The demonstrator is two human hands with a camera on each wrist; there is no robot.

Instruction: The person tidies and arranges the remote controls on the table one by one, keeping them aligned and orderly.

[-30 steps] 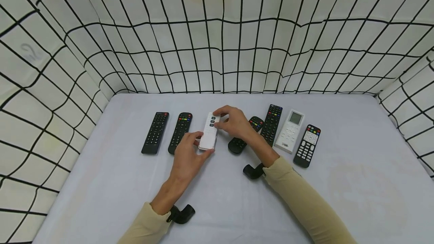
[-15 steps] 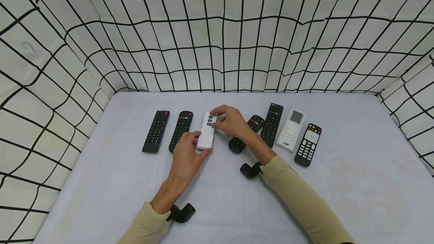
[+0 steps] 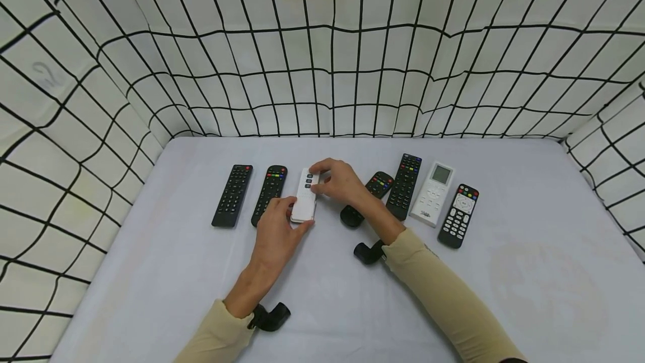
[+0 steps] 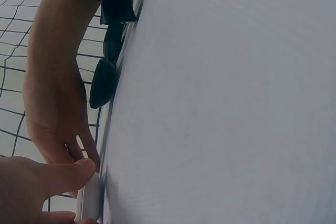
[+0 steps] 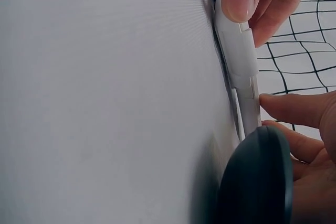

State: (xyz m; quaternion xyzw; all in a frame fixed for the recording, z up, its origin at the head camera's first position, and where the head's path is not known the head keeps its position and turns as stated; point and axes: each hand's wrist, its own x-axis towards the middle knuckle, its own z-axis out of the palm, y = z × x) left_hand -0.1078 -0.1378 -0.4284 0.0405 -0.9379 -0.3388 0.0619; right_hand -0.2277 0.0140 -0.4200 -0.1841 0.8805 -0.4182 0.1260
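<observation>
A white remote control (image 3: 304, 199) with a few dark buttons near its far end lies at the middle of the table. My left hand (image 3: 276, 234) grips its near end, thumb at the corner and fingers on the left side. My right hand (image 3: 340, 182) holds the far right side between thumb and forefinger. In the right wrist view a step shows in the side of the white remote (image 5: 239, 53), with the left thumb over its near end. The left wrist view shows the left hand (image 4: 37, 187) on the remote and the right hand (image 4: 60, 108) beyond.
Two black remotes (image 3: 232, 196) (image 3: 269, 194) lie to the left. To the right are a rounded black remote (image 3: 379, 184) partly under the right wrist, a long black one (image 3: 404, 186), a white one with a screen (image 3: 432, 194) and a black one with white keys (image 3: 457, 216). Black-gridded white walls (image 3: 327, 88) enclose the table.
The white remote and both hands have shifted slightly to the left, the right hand and forearm a little more. Both hands keep their hold; the other remotes stay in place.
</observation>
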